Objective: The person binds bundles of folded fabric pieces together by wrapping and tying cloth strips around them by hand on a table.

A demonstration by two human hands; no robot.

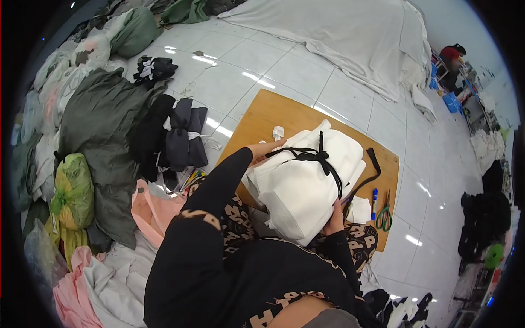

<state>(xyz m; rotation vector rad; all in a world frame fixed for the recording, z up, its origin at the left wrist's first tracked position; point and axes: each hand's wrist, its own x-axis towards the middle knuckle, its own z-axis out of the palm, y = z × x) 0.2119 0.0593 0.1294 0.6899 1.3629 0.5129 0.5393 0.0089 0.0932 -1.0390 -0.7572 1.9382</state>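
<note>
A thick bundle of white fabric (298,194), tied around with a black cloth strip (320,157) knotted on top, lies over the near part of a low wooden board and my lap. My left hand (265,151) holds its far-left side, fingers partly hidden behind the fabric and strip. At the near-right side, my right hand (334,220) grips the bundle's edge, with some fingers out of sight. Right of the bundle are a loose black strip (374,164), a small white cloth piece (359,210), a blue marker (374,203) and green-handled scissors (384,218).
The wooden board (262,109) rests on white floor tiles (273,60). Dark tied bundles (186,134), a grey sack (101,126) and pink cloth (156,208) lie left. A large white sheet (350,33) spreads beyond the board. Another person (451,63) is far right.
</note>
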